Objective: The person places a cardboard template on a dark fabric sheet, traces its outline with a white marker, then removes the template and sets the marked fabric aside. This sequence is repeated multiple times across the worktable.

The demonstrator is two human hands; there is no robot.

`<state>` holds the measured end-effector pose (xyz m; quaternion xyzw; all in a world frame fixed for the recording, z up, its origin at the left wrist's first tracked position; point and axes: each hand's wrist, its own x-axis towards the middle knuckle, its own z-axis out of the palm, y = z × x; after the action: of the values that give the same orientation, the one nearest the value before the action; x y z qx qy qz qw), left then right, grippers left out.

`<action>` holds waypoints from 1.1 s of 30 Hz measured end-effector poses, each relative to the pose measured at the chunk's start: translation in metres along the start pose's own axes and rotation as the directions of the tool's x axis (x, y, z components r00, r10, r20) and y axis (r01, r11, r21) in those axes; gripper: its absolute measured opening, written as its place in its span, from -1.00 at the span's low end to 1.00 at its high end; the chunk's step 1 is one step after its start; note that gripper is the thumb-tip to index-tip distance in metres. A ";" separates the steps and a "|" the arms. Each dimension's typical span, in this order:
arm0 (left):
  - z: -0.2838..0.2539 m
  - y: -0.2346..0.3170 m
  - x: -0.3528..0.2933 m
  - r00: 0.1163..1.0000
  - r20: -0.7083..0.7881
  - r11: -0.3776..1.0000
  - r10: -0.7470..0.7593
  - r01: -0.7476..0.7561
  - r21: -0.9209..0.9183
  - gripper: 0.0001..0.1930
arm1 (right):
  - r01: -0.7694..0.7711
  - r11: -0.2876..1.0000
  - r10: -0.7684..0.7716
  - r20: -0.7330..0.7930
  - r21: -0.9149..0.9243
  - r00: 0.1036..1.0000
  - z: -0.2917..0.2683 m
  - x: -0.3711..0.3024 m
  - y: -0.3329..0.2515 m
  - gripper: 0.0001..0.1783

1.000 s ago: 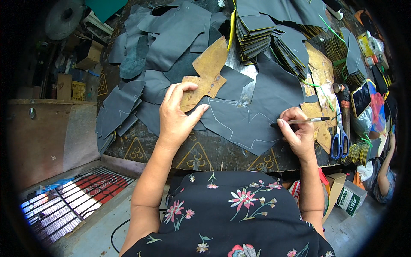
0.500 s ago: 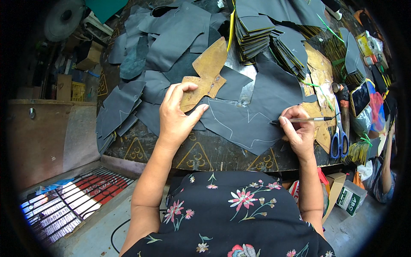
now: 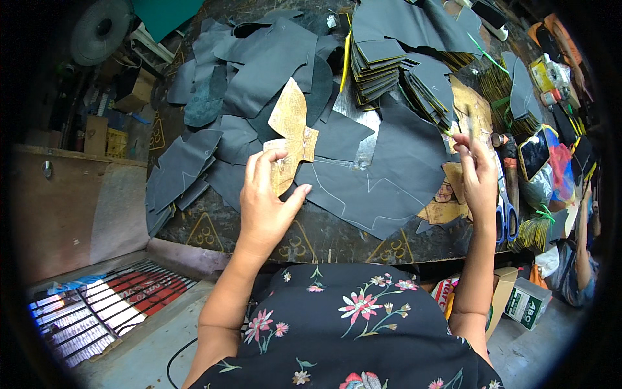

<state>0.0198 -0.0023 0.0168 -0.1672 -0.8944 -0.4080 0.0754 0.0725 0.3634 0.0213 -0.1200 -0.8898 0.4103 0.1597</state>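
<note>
My left hand [image 3: 267, 198] holds a tan cardboard-like pattern piece [image 3: 289, 120]. Its fingers lie over the pattern's left edge and the thumb stands apart beside it. To the right lies a dark grey leather sheet [image 3: 395, 162] with a thin pale outline drawn along its near part. My right hand [image 3: 477, 170] is raised off that sheet, near more tan pattern pieces [image 3: 472, 107]. A slim pen [image 3: 468, 120], smeared by motion, sticks up from its fingers. Part of the pen is hidden by the hand.
Stacks of cut dark pieces with yellow edges [image 3: 379, 71] stand at the back. Loose leather [image 3: 265, 61] is heaped at the far left. On the right lie blue-handled scissors [image 3: 510, 223], a hammer [image 3: 510, 155] and a phone [image 3: 535, 155]. Another person's arm [image 3: 583, 240] shows at far right.
My right hand has lifted off the leather and moved right and away, the pen swinging from level to upright. The pattern in my left hand has shifted left and turned more upright.
</note>
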 end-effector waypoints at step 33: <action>-0.090 0.006 0.016 0.936 0.301 0.937 0.183 -0.074 -0.341 -0.59 | 0.249 0.968 -0.249 0.018 -0.022 0.968 0.029 -0.011 -0.045 -0.74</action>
<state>0.0070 -0.0627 0.0837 -0.3017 -0.8019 -0.5100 -0.0763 0.0674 0.3109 0.0365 -0.0063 -0.9039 0.3771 0.2018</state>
